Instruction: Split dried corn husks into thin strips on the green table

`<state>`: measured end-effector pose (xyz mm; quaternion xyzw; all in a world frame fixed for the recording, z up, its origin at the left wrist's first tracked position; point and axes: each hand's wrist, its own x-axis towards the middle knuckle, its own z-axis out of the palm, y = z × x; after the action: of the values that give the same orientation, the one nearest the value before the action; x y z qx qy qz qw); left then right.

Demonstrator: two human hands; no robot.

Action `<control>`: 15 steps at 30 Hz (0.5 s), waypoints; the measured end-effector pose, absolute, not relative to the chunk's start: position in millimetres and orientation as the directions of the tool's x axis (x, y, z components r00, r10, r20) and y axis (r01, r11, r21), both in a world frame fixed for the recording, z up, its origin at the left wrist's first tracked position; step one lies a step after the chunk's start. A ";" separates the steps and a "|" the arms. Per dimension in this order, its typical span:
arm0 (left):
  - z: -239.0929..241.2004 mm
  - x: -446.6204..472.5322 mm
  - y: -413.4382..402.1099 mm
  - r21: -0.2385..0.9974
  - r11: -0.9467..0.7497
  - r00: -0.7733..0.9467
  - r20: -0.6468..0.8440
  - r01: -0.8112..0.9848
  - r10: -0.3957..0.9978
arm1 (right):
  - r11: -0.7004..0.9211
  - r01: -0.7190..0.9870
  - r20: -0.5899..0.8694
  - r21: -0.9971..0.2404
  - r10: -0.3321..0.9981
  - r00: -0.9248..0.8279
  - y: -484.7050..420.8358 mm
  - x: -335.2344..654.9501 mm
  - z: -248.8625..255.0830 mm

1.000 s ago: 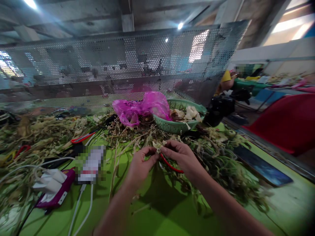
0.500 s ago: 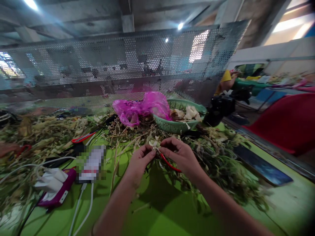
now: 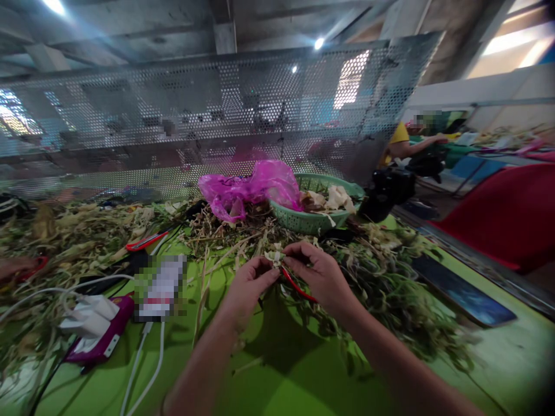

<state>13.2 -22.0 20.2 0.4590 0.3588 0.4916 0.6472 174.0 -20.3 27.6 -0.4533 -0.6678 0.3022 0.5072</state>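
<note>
My left hand is closed, thumb and fingers pinching a small pale plant piece with ragged whitish ends. Facing it, my right hand is also closed, its fingertips at the piece's right side. A curved red handle runs under the right palm; the rest of that tool is hidden, so its kind does not show. Both hands are held above the green tabletop, in front of a heap of dry stalks. Dried leafy stems lie close by the right forearm.
Behind stand a green basket of scraps and a pink plastic bag. At left are a red cutter knife, a pixelated phone, a purple power strip and another person's hand. A dark phone lies right.
My left hand and the pale piece have shifted slightly right, and the piece has turned a little. The other person's hand at left moved left. A far co-worker's arm now reaches out.
</note>
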 end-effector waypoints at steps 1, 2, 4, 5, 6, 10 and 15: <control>20.6 13.4 -22.0 0.945 0.084 0.251 -0.002 -0.317 0.968 | 0.379 0.248 0.371 -0.892 0.925 -0.082 -21.1 173.3 28.8; 20.7 13.4 -21.7 0.943 0.069 0.244 0.013 -0.325 0.970 | 0.351 0.199 0.340 -0.915 0.936 -0.090 -21.9 172.5 29.9; 19.5 13.1 -20.8 0.947 0.043 0.239 0.036 -0.317 0.970 | 0.305 0.138 0.292 -0.942 0.950 -0.106 -23.0 171.1 31.3; 18.4 12.7 -20.1 0.953 0.035 0.244 0.042 -0.300 0.969 | 0.292 0.131 0.280 -0.947 0.954 -0.108 -23.2 170.6 31.6; 17.1 12.3 -19.5 0.960 0.027 0.252 0.045 -0.277 0.967 | 0.286 0.135 0.273 -0.949 0.956 -0.106 -23.1 170.3 31.8; 14.5 10.3 -19.0 0.968 0.064 0.279 0.006 -0.241 0.960 | 0.304 0.142 0.296 -0.942 0.952 -0.075 -21.7 171.0 31.7; 16.6 8.5 -21.1 0.957 0.138 0.284 -0.062 -0.255 0.957 | 0.289 0.074 0.286 -0.954 0.957 -0.056 -20.2 173.3 29.7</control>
<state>8.5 -21.1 16.6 0.4644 0.3778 0.4639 0.6530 173.3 -20.2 29.7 -0.4307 -0.5983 0.4121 0.5355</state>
